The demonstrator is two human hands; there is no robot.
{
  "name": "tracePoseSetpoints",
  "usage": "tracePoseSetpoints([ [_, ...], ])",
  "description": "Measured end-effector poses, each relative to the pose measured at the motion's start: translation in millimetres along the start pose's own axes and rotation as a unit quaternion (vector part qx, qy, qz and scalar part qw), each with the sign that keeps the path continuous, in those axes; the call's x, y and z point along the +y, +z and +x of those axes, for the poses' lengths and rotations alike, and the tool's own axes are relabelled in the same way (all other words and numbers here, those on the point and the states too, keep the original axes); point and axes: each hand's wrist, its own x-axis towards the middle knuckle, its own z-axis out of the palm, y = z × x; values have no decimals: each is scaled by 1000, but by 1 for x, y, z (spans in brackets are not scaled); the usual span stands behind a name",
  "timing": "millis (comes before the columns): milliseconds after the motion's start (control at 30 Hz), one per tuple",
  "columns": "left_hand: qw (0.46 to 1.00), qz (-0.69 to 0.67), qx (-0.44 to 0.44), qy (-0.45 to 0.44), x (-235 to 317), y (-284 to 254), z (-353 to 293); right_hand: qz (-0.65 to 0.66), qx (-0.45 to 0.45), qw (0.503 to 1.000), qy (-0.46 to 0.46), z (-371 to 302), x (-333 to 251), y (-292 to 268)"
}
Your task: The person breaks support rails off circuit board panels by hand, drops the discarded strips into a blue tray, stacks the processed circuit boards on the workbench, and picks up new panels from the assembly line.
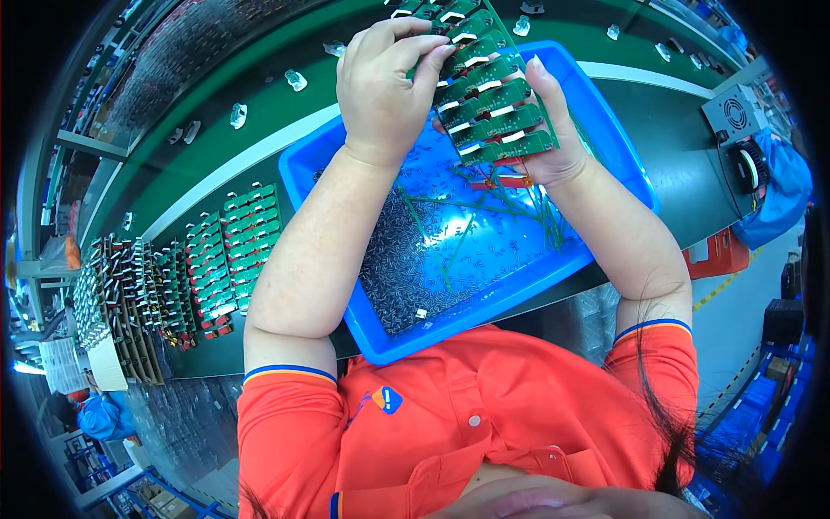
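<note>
I hold a green circuit board panel (491, 91) made of several small boards in rows, raised above a blue plastic tray (605, 138). My left hand (380, 82) pinches the panel's left edge with fingers curled. My right hand (553, 130) supports the panel from behind and below on its right side. The tray holds a heap of small dark components (406, 259) and thin green strips (501, 208).
Stacks of green board panels (233, 251) lie on the green bench to the left, with more upright racks of boards (130, 303) beyond them. Small clear pieces (238, 114) dot the conveyor. A grey fan unit (735, 112) sits at the right. Another person in blue (782, 186) stands beside it.
</note>
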Motion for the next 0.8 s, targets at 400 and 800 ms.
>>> tracePoseSetpoints([
  [400, 999, 34, 6, -37, -9, -7, 1, 22, -31, 999, 4, 1, -3, 2],
  [800, 999, 26, 20, -7, -11, -9, 3, 13, -53, 998, 13, 2, -3, 0],
])
